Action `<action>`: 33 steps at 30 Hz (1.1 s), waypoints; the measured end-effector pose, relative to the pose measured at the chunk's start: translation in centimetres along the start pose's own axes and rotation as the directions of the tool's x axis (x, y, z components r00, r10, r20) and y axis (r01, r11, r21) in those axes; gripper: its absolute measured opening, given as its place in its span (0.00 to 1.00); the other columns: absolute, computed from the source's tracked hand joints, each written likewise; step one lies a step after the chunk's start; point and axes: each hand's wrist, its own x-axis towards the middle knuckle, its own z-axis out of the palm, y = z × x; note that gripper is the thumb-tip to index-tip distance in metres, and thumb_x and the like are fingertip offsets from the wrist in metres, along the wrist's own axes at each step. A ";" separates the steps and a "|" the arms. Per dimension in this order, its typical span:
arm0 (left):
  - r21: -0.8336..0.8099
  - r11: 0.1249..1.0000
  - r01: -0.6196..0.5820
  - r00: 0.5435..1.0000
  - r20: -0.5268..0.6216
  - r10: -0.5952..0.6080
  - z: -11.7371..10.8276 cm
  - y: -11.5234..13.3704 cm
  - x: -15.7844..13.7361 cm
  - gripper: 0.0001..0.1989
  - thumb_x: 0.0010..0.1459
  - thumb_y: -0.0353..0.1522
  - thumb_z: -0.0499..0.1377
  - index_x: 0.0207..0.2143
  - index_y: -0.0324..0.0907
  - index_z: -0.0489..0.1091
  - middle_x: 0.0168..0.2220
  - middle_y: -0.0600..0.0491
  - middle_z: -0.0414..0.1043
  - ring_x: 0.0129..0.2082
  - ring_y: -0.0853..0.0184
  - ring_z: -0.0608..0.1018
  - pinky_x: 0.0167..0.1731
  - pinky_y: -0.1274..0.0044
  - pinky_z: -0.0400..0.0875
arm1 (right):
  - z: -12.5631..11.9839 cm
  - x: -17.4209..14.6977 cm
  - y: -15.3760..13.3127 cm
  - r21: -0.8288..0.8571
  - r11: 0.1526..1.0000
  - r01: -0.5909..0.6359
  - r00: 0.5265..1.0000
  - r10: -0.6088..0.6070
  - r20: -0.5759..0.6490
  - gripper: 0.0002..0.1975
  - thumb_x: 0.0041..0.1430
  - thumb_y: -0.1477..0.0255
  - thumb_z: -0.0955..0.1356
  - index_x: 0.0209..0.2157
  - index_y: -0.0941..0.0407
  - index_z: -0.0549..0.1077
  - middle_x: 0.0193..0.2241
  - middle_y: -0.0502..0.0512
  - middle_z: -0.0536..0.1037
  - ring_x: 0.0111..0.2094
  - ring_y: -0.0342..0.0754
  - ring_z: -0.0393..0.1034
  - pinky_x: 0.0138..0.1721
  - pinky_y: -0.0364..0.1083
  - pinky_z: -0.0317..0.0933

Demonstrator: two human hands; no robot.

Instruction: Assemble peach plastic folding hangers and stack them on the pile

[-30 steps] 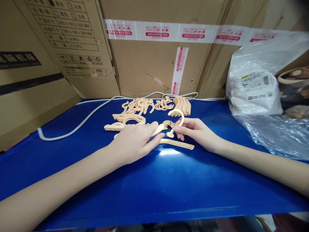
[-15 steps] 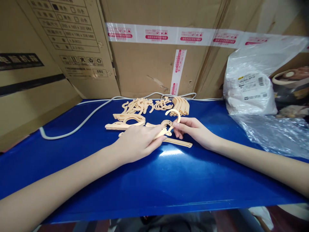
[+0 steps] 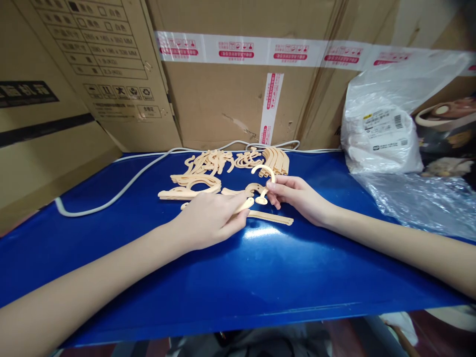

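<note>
Pinched the hook [image 3: 273, 174] low with right fingers [image 3: 279, 189], seemingly to leave its foot [image 3: 261, 201] bare; pinched the bar [image 3: 243, 206] with left fingers [image 3: 238, 225], its tip [image 3: 250, 202] exposed beyond them.

Near mid-frame, the right hand [image 3: 303, 199] is tilting the hook [image 3: 273, 174], its round base [image 3: 261, 201] swinging rightward and no longer overlapping the strip [image 3: 244, 205] in the left hand [image 3: 210, 218].

Left hand [image 3: 210, 218] and bar [image 3: 248, 203] sit left of the hook [image 3: 273, 174] in the right hand [image 3: 303, 198]. On the table [image 3: 260, 282], a pile [image 3: 210, 161], small hooks [image 3: 248, 158] and a stack [image 3: 277, 159] lie beyond, left to right; behind them, a cable [image 3: 130, 183], then a box [image 3: 230, 94]. A bag [image 3: 379, 139] stands far right.
</note>
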 end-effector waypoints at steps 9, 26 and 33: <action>-0.107 0.992 -0.066 0.998 0.002 0.066 0.8 0.0 0.1 0.13 0.66 0.35 0.44 0.28 0.43 0.59 0.23 0.56 0.69 0.21 0.68 0.69 0.24 0.76 0.53 | 0.0 0.0 -0.1 0.013 1.000 -0.025 1.000 0.026 -0.017 0.15 0.55 0.62 0.72 0.26 0.58 0.71 0.23 0.47 0.71 0.23 0.37 0.61 0.27 0.41 0.58; -0.187 0.978 -0.091 0.994 0.046 0.101 1.4 -0.4 0.3 0.12 0.65 0.35 0.45 0.28 0.43 0.57 0.23 0.57 0.66 0.22 0.69 0.68 0.24 0.77 0.52 | -0.5 0.3 0.7 0.086 0.996 -0.028 1.000 0.026 0.015 0.15 0.52 0.69 0.74 0.39 0.57 0.70 0.26 0.46 0.74 0.23 0.37 0.64 0.27 0.40 0.60; -0.156 0.985 -0.079 0.996 0.036 0.086 1.2 -0.3 0.3 0.11 0.64 0.34 0.44 0.30 0.43 0.59 0.24 0.56 0.68 0.22 0.68 0.69 0.24 0.77 0.52 | -0.6 0.3 0.5 0.124 0.990 -0.062 0.998 0.062 0.006 0.18 0.50 0.70 0.74 0.41 0.55 0.67 0.27 0.47 0.77 0.23 0.39 0.66 0.29 0.42 0.62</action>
